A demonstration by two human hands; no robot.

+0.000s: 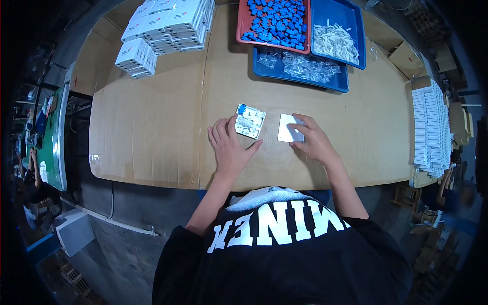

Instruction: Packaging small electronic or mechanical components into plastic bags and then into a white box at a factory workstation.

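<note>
A shallow white square box (250,121) lies on the cardboard surface, its inside facing up. It holds small white parts, and a blue piece (242,108) sits at its far left corner. My left hand (230,145) is beside its near left side with thumb and fingers spread; the index fingertip appears to touch the left edge. To the right, a flat white square cover (285,133) is gripped by my right hand (311,140), the thumb at its near edge and the fingers over its right part. Those fingers hide some of the cover.
Stacked white boxes (170,23) stand at the far left. A red tray (309,43) of blue pieces and a blue tray (362,46) of white pieces overlap another blue tray (305,84) with clear plastic bags. White boxes (427,127) are piled at the right edge.
</note>
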